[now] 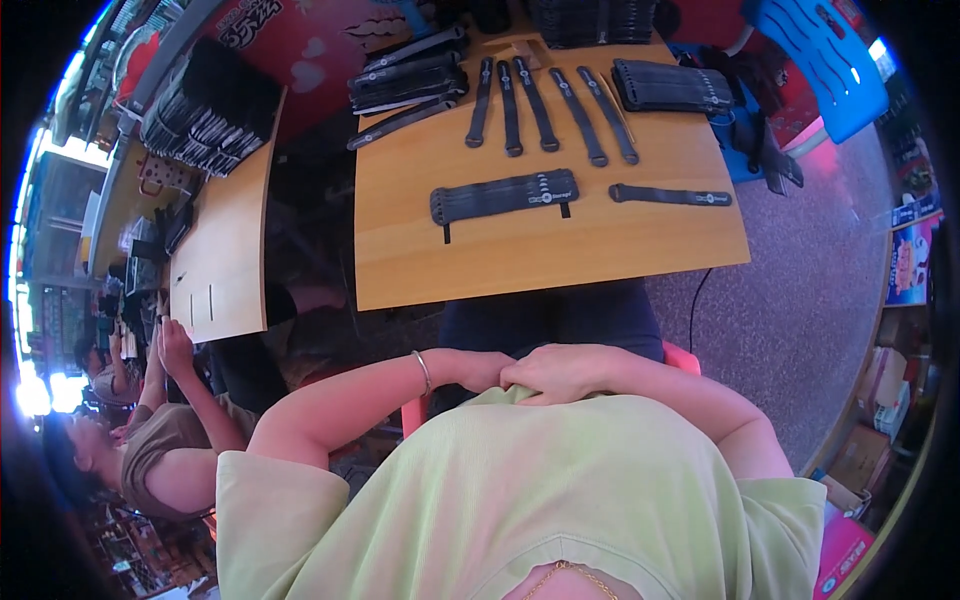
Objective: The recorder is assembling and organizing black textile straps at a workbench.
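Observation:
My left hand (480, 370) and my right hand (558, 373) meet at the hem of the light green shirt (560, 450), away from the table. The right hand's fingers are curled closed on the bunched hem. Most of the left hand's fingers are hidden behind the right hand and the cloth. Beyond them, on the wooden table (540, 255), a neat row of overlapping dark grey straps (505, 198) lies across two short black marks. One single strap (670, 195) lies to its right. Behind them, several loose straps (508, 108) are spread out lengthwise.
Strap piles stand at the table's back left (410, 80) and back right (672, 86). A blue plastic chair (825, 65) is at the far right. On the left, another table (225, 250) bears a tall strap stack (210, 110), with a seated person (170, 450) beside it.

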{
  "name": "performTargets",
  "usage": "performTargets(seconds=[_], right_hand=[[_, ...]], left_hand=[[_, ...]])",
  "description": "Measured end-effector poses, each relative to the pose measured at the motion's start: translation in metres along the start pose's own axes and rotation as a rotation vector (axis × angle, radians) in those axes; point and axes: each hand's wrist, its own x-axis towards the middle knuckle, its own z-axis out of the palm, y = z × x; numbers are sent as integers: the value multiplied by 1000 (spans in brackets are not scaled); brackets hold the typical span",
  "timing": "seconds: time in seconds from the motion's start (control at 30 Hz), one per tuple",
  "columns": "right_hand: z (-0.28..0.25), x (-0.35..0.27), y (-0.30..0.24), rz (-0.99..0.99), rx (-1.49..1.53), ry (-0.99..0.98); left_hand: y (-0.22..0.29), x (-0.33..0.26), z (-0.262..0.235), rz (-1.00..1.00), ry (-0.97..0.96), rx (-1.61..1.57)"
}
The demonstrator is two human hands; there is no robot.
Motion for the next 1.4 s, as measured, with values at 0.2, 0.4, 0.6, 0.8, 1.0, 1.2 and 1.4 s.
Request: performTargets(seconds=[0.2,0.4,0.6,0.8,1.0,1.2,1.4], right_hand=[[-13,-1,-2,22,-12,-110],[-19,1,-3,99,50,-238],[0,4,14,-50,126,-1],[-15,14,12,67,185,-308],[-3,14,15,29,180,-229],[-9,16,21,-21,66,-213],[-22,17,5,161,58,-381]], left_hand=[[3,2,-3,-161,-36,-154],[7,6,-7,-192,-70,-186],[-12,7,-1,-44,-101,-175],[-13,15,-4,-124,-113,-211],[-15,12,-7,0,-157,-245],[-8,13,-11,-67,-114,-203],[-26,23,-2,-22,-152,-189]])
